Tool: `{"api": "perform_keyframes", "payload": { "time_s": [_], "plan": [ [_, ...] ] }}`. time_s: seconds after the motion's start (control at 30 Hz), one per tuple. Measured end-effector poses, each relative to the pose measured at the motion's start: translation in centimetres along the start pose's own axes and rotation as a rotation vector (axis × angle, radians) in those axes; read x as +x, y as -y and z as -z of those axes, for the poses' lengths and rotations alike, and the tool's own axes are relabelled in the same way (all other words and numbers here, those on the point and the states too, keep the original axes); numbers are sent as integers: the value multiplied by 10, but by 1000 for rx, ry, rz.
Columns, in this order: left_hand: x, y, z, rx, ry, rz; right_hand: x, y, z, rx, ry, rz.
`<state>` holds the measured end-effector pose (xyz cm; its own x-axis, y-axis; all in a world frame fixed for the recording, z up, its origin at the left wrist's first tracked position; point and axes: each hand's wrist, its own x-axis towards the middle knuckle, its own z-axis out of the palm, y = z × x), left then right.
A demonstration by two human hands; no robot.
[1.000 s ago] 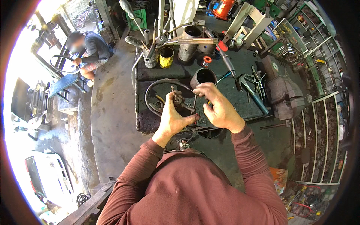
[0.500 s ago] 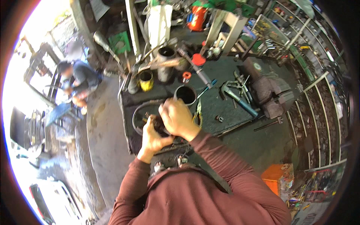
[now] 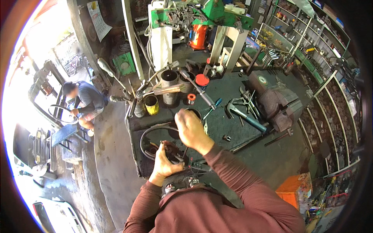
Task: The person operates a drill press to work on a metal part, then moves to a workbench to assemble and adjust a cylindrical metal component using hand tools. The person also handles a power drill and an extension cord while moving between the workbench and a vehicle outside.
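My left hand (image 3: 165, 166) is closed around a dark, greasy metal part (image 3: 175, 150) near the front edge of the bench. Beyond it and to the right, my right hand (image 3: 194, 132) hangs above the bench, apart from that part. Its fingers are curled, and whatever they may hold is hidden. A dark hose (image 3: 144, 136) loops around the far left side of the metal part. Behind my right hand an open metal cylinder (image 3: 197, 113) is mostly covered. Pliers (image 3: 205, 126) lie just right of that hand.
A hammer (image 3: 248, 117) and a vise (image 3: 278, 103) occupy the bench's right side. A yellow can (image 3: 152, 105), metal cylinders (image 3: 169, 79), brushes (image 3: 167, 90) and a solder-like spool (image 3: 191, 98) stand toward the back. A person (image 3: 87, 97) sits at the far left.
My right hand has lifted away from the metal part, widening the gap to my left hand. My left hand keeps its hold. The view has shifted, showing more of the far side.
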<state>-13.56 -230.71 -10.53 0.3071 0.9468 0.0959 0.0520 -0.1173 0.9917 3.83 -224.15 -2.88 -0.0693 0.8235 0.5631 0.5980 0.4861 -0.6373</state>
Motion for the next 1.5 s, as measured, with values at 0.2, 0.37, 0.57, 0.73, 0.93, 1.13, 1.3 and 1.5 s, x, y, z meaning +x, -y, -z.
{"api": "perform_keyframes", "payload": {
  "time_s": [0.2, 0.37, 0.57, 0.73, 0.93, 1.13, 1.3, 1.5],
  "plan": [
    [3, -12, 1, 14, -30, -3, -20, 3, 14, -98, 91, 69],
    [9, -1, 6, 74, 1, -21, -46, -4, -18, 275, 25, -221],
    [10, -8, 4, 65, 14, -35, -83, -12, 27, 379, 173, -629],
    [14, -7, 4, 9, 41, 13, -102, 8, 11, 848, 398, -846],
    [16, -9, 10, -47, 87, -69, -101, 4, 10, 540, 432, -631],
    [12, -7, 12, 10, 114, -67, -89, 18, 26, 821, 450, -898],
    [12, -12, 11, 5, 148, 24, -92, 12, 27, 98, 500, -225],
    [15, -19, 9, -2, 132, 46, -79, 37, 30, -180, 440, -137]
  ]
}}
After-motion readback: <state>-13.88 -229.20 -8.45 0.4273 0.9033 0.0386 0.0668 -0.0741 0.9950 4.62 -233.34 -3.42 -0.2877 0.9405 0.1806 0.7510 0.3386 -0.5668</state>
